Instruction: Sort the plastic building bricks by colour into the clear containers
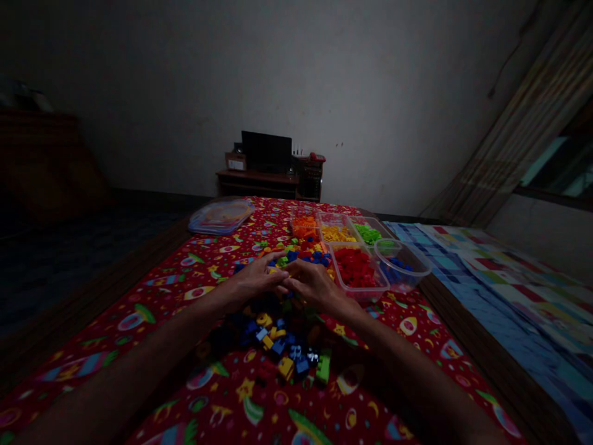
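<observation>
My left hand (257,276) and my right hand (315,283) meet fingertip to fingertip above a mixed heap of toy building bricks (278,340). The fingers of both hands are curled and pressed inward; whatever they grip is hidden or too small to name. Under and in front of my wrists lie blue, yellow and black bricks, with a green brick (323,366) at the near right of the heap. More loose blue bricks (319,256) show just beyond my hands. To the right of my right hand stands a clear tub of red bricks (356,268).
Further clear tubs hold orange bricks (304,227), yellow bricks (338,233), green bricks (368,233) and blue bricks (399,264). Stacked lids (221,216) lie at the far left of the red patterned tablecloth (162,315). A bed (500,278) adjoins on the right.
</observation>
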A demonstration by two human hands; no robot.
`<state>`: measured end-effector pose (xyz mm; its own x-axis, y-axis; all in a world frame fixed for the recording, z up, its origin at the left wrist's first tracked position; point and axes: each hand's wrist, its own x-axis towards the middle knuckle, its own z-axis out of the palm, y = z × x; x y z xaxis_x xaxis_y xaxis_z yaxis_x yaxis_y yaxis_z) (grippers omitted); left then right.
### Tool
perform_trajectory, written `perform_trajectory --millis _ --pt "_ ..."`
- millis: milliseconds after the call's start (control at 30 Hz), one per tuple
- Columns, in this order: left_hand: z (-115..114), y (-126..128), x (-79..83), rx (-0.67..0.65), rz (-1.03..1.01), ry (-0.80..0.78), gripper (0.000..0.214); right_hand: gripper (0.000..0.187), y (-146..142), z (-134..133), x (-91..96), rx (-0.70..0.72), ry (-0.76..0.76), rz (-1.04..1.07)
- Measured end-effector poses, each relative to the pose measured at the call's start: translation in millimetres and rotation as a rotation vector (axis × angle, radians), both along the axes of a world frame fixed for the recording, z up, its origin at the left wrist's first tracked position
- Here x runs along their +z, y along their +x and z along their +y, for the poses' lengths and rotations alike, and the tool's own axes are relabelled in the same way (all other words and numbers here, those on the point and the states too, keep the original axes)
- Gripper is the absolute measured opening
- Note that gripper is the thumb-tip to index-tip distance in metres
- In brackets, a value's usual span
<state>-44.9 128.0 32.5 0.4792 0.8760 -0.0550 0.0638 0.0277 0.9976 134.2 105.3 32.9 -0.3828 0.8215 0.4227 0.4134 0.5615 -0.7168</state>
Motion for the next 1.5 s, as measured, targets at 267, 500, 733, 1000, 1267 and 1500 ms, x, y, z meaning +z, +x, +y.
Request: perform_trajectory --millis 267,500,733,1000,1267,1500 --pt "-5.9 9.5 1.5 0.174 -0.273 -0.132 0.053 0.031 3.5 1.6 3.8 -0.122 0.116 -0.056" --pt "-20.4 26.4 12.5 0.198 -0.207 -0.167 0.060 0.018 3.4 -4.7 1.1 -0.035 0.255 -0.176" --pt "3.0 -11.4 37.3 0.325 -0.028 0.266 0.048 0.020 57.2 50.7 38.7 -0.343 0.323 -0.223" --pt "12.3 -37.8 44.8 0.405 0.063 0.316 0.037 0.023 98.0 134.7 65.0 -0.636 0.097 -0.640" --pt "26.3 -44.2 32.5 0.411 0.415 0.414 0.044 0.020 76.3 72.8 55.6 -0.359 0.287 -0.537" --pt "45.6 -58.9 13.4 0.233 0.636 0.480 0.056 0.020 34.3 -20.0 18.6 -0.072 0.299 -0.676"
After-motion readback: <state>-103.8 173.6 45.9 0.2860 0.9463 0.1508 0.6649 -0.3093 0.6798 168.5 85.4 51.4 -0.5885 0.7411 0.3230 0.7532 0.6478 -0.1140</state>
